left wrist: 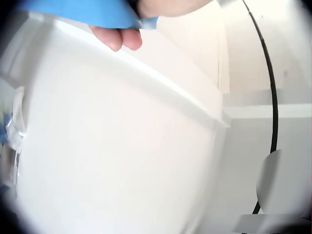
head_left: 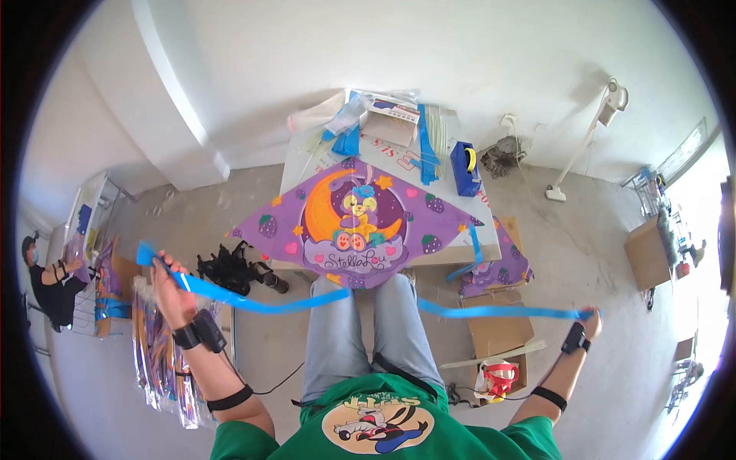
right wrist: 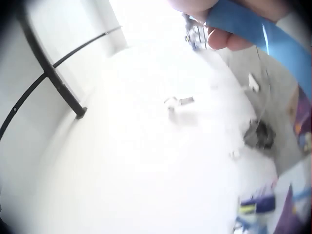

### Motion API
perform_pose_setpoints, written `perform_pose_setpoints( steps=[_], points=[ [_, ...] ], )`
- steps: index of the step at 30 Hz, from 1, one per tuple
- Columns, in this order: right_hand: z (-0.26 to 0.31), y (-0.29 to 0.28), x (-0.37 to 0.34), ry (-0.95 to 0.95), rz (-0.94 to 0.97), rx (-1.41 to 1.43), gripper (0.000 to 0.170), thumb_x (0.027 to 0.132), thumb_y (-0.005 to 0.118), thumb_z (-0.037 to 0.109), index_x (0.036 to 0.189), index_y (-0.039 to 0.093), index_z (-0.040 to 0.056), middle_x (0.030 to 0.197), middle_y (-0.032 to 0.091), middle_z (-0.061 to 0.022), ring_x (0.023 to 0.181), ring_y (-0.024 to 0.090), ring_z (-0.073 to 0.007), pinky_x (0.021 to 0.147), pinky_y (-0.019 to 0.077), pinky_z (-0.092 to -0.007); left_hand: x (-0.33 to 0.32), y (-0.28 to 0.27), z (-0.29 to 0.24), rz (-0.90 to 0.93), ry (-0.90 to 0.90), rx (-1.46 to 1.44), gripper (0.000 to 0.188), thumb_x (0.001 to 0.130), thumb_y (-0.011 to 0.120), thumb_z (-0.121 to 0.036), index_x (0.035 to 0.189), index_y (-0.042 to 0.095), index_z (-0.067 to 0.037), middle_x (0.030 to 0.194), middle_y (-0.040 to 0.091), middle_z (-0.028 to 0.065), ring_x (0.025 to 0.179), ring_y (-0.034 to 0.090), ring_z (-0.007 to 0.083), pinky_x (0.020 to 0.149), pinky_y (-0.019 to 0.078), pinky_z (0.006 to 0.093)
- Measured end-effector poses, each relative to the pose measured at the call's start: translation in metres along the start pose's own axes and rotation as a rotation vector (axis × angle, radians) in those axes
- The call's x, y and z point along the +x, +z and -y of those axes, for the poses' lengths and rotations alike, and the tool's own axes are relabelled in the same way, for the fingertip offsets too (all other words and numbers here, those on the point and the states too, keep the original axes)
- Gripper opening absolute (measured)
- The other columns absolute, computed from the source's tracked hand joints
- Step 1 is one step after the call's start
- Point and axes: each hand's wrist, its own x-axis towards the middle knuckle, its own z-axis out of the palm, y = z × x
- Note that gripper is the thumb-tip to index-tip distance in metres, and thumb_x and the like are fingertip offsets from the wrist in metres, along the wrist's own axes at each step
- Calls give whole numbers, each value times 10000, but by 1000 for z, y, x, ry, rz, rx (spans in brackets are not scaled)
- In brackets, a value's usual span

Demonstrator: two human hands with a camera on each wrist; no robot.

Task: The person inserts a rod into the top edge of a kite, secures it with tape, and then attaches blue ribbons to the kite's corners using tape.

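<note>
A purple diamond-shaped kite [head_left: 356, 222] printed with a moon and a cartoon rabbit lies over the table's front edge, its lower tip hanging above the person's knees. Raised out to the left, the left hand [head_left: 175, 295] pinches a blue ribbon [head_left: 253, 301] between thumb and fingers; the strip sags toward the kite's lower tip. Far out to the right, the right hand [head_left: 592, 323] grips the end of another blue length of ribbon [head_left: 498, 312], which runs back toward the knees. Both wrist views show ribbon [left wrist: 83, 12] [right wrist: 263, 36] between the thumb and curled fingers.
On the white table [head_left: 452, 249] are a blue tape dispenser [head_left: 464, 169], an open box [head_left: 391, 123], thin sticks [head_left: 437, 132] and more blue strips. A cardboard box [head_left: 502, 326] stands right of the legs, a black bundle [head_left: 234, 270] left. Another person [head_left: 52, 284] sits far left.
</note>
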Motion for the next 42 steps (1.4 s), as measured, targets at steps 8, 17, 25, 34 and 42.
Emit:
perform_pose_setpoints(
  steps=[8,17,25,34,42],
  points=[
    [173,173,-121,24,-143,102,344,810,549,61,1142,465,32,753,552,-36,633,495,-112,587,392,-226,-74,146,18,245,-188,27,259,975,470,-300,1026,522,-52,765,521,27,617,499,113,551,466,289],
    [253,411,-220,-294,808,29,249,791,503,-66,975,658,-2,816,608,-72,757,578,-152,690,438,-249,-137,295,42,750,-664,-132,228,999,415,-259,1015,524,-59,789,569,44,646,569,146,626,542,341],
    [316,465,-241,-162,1360,592,309,844,661,207,1091,635,23,1070,587,-114,1037,519,-201,917,382,-328,-126,331,34,828,-618,-193,251,1004,394,-254,1002,517,-34,821,588,83,758,617,181,734,561,386],
    [303,414,-255,44,1360,332,129,882,597,78,950,625,-28,959,600,-58,878,582,-143,779,452,-269,-54,293,88,519,-455,-204,215,1000,411,-236,988,520,-51,895,616,96,827,629,217,837,517,443],
    [315,399,-258,-126,1251,180,99,886,580,71,890,633,-12,814,545,-45,783,557,-122,697,439,-256,-71,173,162,617,617,966,730,803,571,-84,1415,194,45,1441,286,236,1330,307,356,1117,203,402]
  ],
)
